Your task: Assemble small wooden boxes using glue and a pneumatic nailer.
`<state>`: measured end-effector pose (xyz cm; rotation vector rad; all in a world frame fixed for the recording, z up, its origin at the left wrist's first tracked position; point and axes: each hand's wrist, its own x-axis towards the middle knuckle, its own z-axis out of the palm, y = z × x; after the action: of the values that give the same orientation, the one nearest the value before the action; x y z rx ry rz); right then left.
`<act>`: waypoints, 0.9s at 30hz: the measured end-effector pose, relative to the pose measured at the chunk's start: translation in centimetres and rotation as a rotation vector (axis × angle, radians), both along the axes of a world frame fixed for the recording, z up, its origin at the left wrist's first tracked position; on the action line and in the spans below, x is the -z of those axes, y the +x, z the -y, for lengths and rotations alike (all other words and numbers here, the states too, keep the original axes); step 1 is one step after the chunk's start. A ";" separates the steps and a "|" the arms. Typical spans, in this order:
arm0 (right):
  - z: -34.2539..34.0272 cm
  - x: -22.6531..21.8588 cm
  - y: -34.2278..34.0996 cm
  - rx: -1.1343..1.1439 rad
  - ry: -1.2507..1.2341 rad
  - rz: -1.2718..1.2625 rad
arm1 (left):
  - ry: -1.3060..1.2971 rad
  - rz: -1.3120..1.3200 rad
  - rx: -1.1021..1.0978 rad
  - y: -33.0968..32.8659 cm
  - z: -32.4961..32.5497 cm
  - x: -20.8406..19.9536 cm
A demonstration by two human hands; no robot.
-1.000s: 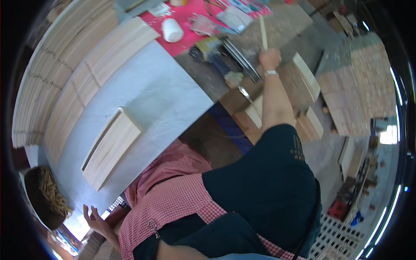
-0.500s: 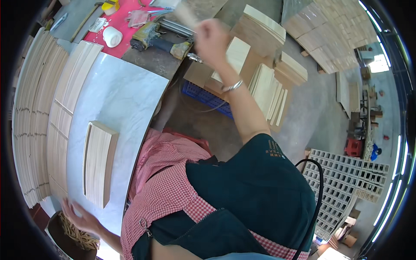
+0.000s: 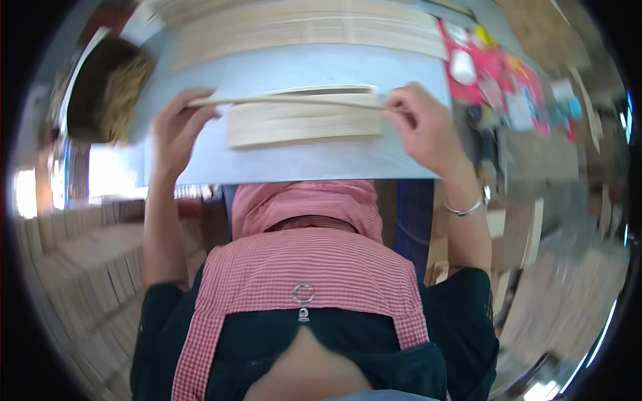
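The widest thing before me is the pale blue-grey table [image 3: 314, 159], its near edge right against the worker. Along its far side lie long pale boards [image 3: 307, 30], blurred in places. On the far right a bright pink sheet [image 3: 491, 63] is scattered with small items, and at the left end stands a dark bin [image 3: 93, 93] with thin wood pieces [image 3: 127, 90] in it. In the middle of the table rests a pale wooden block [image 3: 304, 123], a long narrow opening along its far side. The right hand [image 3: 424, 127] has curled fingers closed on the right end of a slender wooden strip [image 3: 301, 100]; the left hand [image 3: 175, 134] pinches the other end between thumb and fingers. The strip spans left to right above the block; I can't tell whether they touch. Smaller still are a white tub [image 3: 463, 68] on the pink sheet and a silvery bracelet [image 3: 466, 210] at the right wrist.
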<state>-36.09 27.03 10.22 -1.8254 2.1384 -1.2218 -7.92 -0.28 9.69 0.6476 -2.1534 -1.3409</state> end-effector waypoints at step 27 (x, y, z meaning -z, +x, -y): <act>6.6 7.6 -4.3 0.128 0.114 -0.058 | -0.171 0.187 -0.156 -1.8 4.3 8.2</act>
<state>-40.38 20.43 2.66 -1.7232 2.3361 -1.0566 -9.68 -4.61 1.53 0.8808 -2.2800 -1.0374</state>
